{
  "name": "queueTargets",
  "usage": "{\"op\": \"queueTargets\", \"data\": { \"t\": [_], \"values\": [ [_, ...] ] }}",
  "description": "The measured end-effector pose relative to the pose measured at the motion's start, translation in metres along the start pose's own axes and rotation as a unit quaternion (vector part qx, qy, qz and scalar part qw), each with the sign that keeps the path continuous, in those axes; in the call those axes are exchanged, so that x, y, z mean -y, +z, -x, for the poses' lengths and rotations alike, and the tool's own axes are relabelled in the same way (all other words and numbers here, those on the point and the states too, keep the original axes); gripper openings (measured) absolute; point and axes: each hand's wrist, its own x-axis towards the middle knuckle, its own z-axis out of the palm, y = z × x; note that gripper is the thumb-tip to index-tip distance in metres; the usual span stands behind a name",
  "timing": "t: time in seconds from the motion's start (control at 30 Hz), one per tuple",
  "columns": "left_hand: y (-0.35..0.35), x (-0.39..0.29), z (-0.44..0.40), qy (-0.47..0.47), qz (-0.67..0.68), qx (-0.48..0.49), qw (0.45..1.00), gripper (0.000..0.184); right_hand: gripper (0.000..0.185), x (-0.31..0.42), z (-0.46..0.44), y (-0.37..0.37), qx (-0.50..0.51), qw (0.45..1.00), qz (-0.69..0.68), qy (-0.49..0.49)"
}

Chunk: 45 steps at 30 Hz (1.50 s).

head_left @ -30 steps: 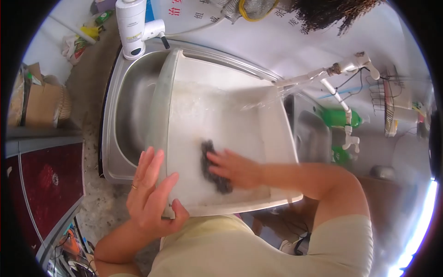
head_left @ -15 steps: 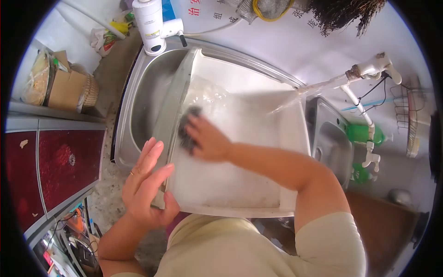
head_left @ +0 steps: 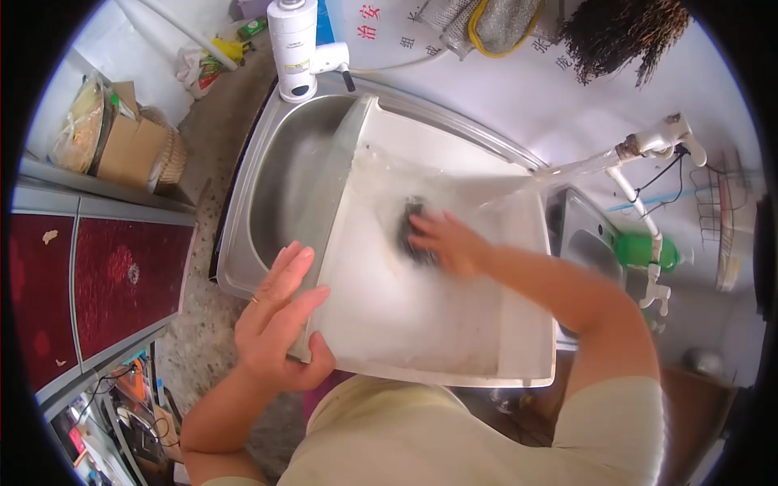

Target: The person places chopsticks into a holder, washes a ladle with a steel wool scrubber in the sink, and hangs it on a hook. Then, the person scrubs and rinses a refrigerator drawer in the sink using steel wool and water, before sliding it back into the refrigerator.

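Note:
A large white plastic bin (head_left: 519,324) lies tilted across a steel sink (head_left: 243,243), with a film of water inside. My right hand (head_left: 450,243) presses a dark, blurred scrubbing pad (head_left: 413,235) against the middle of its inner surface. At the bin's lower left corner is my left hand (head_left: 284,324), its fingers spread and raised, the thumb by the rim; the palm's contact with the bin is hard to make out. Water runs from a tap (head_left: 660,138) over the bin's right edge.
A white heater faucet (head_left: 293,53) stands behind the sink. On the right are a second basin (head_left: 587,243), a green bottle (head_left: 640,249) and a lower tap (head_left: 655,290). Red-fronted cabinets (head_left: 130,283) stand left. A mesh net (head_left: 494,24) and a brush (head_left: 624,32) hang above.
Over the last half second, my right hand and the pad have moved from the bin's left side toward its middle. My left hand keeps its place at the corner. The view has shifted a little.

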Motion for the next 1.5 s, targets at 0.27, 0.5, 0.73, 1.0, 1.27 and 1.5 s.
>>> {"op": "queueTargets", "data": {
  "t": [0.27,0.5,0.73,1.0,1.27,1.5],
  "values": [
    [0.000,-0.002,0.000,-0.001,-0.006,-0.011,1.000,0.037,0.065,0.064,-0.051,0.008,-0.236,0.967,-0.067,-0.065],
    [0.000,-0.004,-0.001,-0.006,-0.005,-0.020,1.000,0.036,0.059,0.062,-0.061,-0.010,-0.203,0.975,-0.012,-0.088],
    [0.001,-0.003,-0.003,-0.008,-0.008,-0.025,1.000,0.037,0.047,0.015,-0.128,-0.031,-0.278,0.955,0.082,0.054],
    [-0.002,-0.003,0.000,-0.004,0.010,-0.018,1.000,0.040,0.029,-0.026,-0.060,-0.004,-0.314,0.936,0.046,0.151],
    [0.000,-0.005,-0.003,-0.016,0.010,-0.046,0.999,0.035,0.031,-0.004,-0.121,-0.057,-0.575,0.807,0.084,0.110],
    [-0.003,-0.003,-0.003,-0.025,0.019,-0.040,0.999,0.035,0.039,-0.037,-0.083,-0.048,-0.414,0.841,0.194,0.289]
  ]
}}
